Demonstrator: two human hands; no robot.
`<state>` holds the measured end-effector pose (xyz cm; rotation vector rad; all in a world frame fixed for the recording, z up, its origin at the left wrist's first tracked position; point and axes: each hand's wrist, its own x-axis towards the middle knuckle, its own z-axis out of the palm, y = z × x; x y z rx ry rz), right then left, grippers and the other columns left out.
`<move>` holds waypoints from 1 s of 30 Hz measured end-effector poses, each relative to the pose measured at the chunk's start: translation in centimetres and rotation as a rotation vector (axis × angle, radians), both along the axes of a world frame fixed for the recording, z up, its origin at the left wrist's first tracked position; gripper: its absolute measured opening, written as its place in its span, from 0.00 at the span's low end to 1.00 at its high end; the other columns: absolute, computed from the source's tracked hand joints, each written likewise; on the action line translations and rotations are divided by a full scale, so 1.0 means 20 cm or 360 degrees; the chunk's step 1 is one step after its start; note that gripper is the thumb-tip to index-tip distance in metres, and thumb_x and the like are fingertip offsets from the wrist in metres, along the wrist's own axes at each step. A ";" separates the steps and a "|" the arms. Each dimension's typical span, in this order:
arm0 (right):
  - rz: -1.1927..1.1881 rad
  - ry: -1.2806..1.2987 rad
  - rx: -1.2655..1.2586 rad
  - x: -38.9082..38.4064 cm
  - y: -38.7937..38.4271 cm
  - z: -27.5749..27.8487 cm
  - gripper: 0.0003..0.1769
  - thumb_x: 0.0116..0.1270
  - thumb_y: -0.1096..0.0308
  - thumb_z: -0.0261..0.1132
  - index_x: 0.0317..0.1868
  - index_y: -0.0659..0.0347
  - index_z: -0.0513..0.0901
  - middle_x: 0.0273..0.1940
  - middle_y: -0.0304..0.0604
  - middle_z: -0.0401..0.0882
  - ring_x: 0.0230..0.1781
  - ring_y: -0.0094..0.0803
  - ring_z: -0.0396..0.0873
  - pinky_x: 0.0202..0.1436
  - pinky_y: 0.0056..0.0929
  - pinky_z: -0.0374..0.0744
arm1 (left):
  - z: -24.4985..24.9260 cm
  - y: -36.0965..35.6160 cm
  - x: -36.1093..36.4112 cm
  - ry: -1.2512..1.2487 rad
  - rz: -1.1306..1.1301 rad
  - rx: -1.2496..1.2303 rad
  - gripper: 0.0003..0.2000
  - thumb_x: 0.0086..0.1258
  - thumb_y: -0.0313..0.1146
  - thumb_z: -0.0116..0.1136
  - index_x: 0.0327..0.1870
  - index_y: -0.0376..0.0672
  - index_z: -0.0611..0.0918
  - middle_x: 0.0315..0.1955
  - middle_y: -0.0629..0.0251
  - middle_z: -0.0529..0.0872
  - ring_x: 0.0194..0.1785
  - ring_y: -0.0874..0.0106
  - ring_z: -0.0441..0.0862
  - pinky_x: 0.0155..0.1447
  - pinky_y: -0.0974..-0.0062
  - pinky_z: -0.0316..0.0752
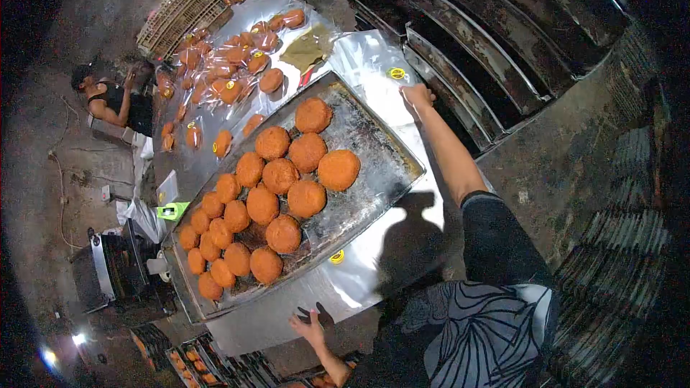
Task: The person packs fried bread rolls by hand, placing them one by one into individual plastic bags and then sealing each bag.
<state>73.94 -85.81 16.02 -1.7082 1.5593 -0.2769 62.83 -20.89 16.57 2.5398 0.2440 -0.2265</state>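
Note:
My right hand (418, 98) is closed at the far side of the metal table, its fingers on a clear plastic bag (374, 65) that bears a yellow round label. Fingers apart and holding nothing, my left hand (309, 328) hovers by the near table edge. Between the hands lies a worn dark baking tray (381, 158). Round browned buns (307, 198) cover its left and middle part, while its right end shows bare metal. Another yellow label (336, 256) shows on clear plastic beside the tray's near edge.
Bagged buns (230, 72) with yellow labels are heaped on the table beyond the tray. A crate (172, 18) stands behind them. At left sits another person (115, 100). Dark metal racks (467, 43) rise on the right; stacked trays (618, 266) stand below them.

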 end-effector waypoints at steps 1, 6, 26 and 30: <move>0.0065 0.0063 0.0030 0.00 -0.01 0.00 0.28 0.45 0.54 0.63 0.45 0.63 0.76 0.56 0.54 0.63 0.55 0.51 0.61 0.57 0.40 0.63 | 0.02 0.00 0.00 0.0003 0.0000 -0.0049 0.36 0.55 0.47 0.58 0.60 0.33 0.59 0.61 0.39 0.48 0.65 0.48 0.46 0.64 0.56 0.47; -0.0026 -0.0061 0.0001 -0.05 0.02 0.02 0.26 0.45 0.55 0.63 0.43 0.63 0.78 0.49 0.56 0.72 0.54 0.49 0.67 0.56 0.38 0.66 | -0.05 0.13 0.00 0.0033 0.0061 0.0069 0.37 0.55 0.48 0.58 0.60 0.35 0.59 0.62 0.40 0.48 0.66 0.49 0.45 0.64 0.55 0.45; 0.0392 -0.0700 0.0141 0.05 0.03 -0.03 0.28 0.39 0.58 0.72 0.37 0.72 0.76 0.36 0.54 0.77 0.36 0.34 0.76 0.41 0.31 0.72 | 0.04 0.06 -0.05 0.0052 0.0082 0.0005 0.35 0.55 0.49 0.57 0.60 0.37 0.61 0.61 0.40 0.48 0.65 0.47 0.46 0.64 0.55 0.45; 0.0624 -0.0507 -0.0198 0.00 0.09 0.04 0.31 0.44 0.61 0.69 0.49 0.65 0.72 0.42 0.53 0.77 0.43 0.41 0.76 0.47 0.33 0.71 | 0.02 0.09 -0.07 0.0089 0.0146 -0.0065 0.35 0.55 0.49 0.58 0.59 0.36 0.62 0.62 0.40 0.47 0.65 0.47 0.45 0.64 0.55 0.46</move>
